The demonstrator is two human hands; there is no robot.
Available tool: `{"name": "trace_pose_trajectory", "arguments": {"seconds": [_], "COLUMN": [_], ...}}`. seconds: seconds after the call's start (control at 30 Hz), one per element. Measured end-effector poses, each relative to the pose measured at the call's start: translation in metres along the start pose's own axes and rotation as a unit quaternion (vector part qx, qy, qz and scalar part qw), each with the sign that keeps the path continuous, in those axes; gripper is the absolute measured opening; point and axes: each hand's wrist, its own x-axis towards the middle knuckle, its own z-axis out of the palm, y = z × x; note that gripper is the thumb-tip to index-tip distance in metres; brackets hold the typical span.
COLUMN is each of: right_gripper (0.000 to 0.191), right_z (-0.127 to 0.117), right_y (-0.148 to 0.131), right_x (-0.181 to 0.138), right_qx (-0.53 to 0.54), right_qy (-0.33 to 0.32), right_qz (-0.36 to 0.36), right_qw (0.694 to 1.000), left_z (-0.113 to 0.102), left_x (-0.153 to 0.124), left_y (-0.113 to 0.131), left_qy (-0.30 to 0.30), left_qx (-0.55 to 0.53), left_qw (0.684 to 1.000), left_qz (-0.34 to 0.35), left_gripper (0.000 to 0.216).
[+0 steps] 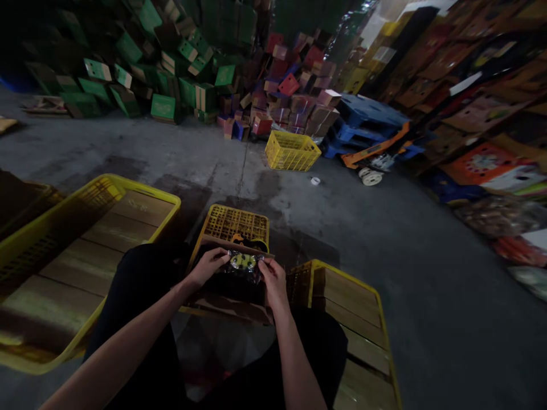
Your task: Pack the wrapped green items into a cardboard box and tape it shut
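A clear plastic packet (243, 262) with a yellow-green, dark-spotted item inside is stretched between my two hands. My left hand (209, 266) pinches its left edge, and my right hand (273, 279) grips the right edge. Below the packet is an open cardboard box (231, 304) whose dark inside I cannot make out. This box rests on a yellow crate (239, 219) between my knees. Just behind the packet, on the crate, lie a small orange-and-black piece (238, 238) and a black item with a yellow edge (258, 245).
A long yellow crate (171, 200) of flat cardboard boxes stands at my left, another such crate (314, 273) at my right. Ahead are a yellow basket (293, 151), blue pallets (367, 111), an orange pallet jack (380, 148) and heaped green cartons (163, 108). A white roll (315, 181) lies on the floor.
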Motion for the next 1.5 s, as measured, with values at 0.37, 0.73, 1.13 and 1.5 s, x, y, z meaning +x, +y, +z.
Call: {"name": "trace_pose_trajectory", "arguments": {"seconds": [0.37,0.73,1.13,1.5], "right_gripper": [0.04,0.039,0.04,0.035], "right_z": [-0.001,0.002,0.004,0.002], "right_y": [-0.007,-0.012,-0.013,-0.008], "right_x": [-0.005,-0.007,-0.01,-0.007], "right_qx": [0.005,0.035,0.074,0.075], "right_qy": [-0.034,-0.032,-0.056,-0.04], "right_qz": [-0.005,0.008,0.045,0.048], "right_qw": [0.999,0.999,0.995,0.995], "left_z": [0.003,0.0,0.001,-0.002], "left_x": [-0.006,-0.006,-0.008,0.0], "left_y": [0.006,0.007,0.017,-0.002], "left_qy": [-0.111,-0.053,-0.007,-0.014], "left_qx": [-0.075,-0.022,0.043,-0.062], "left_qw": [0.991,0.998,0.997,0.998], "left_qz": [-0.021,0.022,0.067,-0.019], "left_gripper": [0.047,0.035,0.04,0.041]}}
